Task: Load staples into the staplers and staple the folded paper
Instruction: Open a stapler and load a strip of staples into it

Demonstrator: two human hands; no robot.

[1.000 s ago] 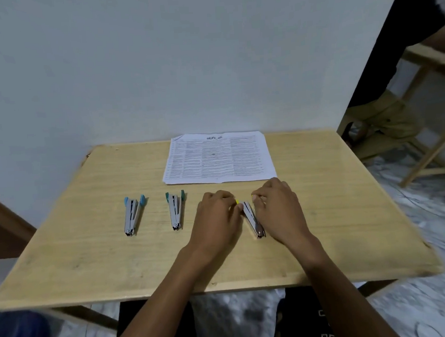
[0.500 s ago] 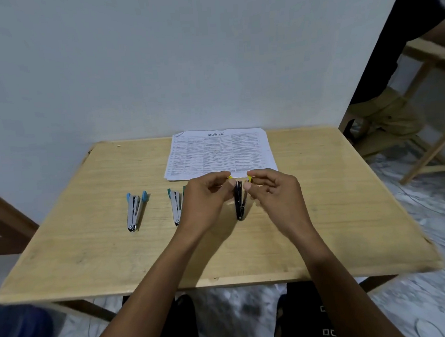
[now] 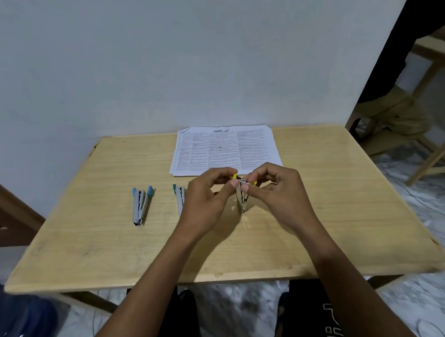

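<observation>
Both my hands hold a small metal stapler with yellow tips [image 3: 242, 196] above the middle of the wooden table [image 3: 117, 253]. My left hand [image 3: 207, 195] pinches its left yellow arm, and my right hand [image 3: 277, 191] pinches the right one, so the stapler stands spread open. A blue-tipped stapler [image 3: 140, 206] lies open on the left. A green-tipped stapler [image 3: 179, 198] lies beside my left hand, partly hidden by it. The printed paper [image 3: 224, 148] lies flat at the table's far edge.
A plain wall rises right behind the table. Another person sits at the upper right beside a wooden frame [image 3: 437, 118]. A dark blue round thing [image 3: 15, 327] sits at the lower left. Cables lie on the floor at the right.
My hands picked the yellow-tipped stapler up off the table, turned it upright, and spread its arms apart. The other two staplers and the paper stayed put.
</observation>
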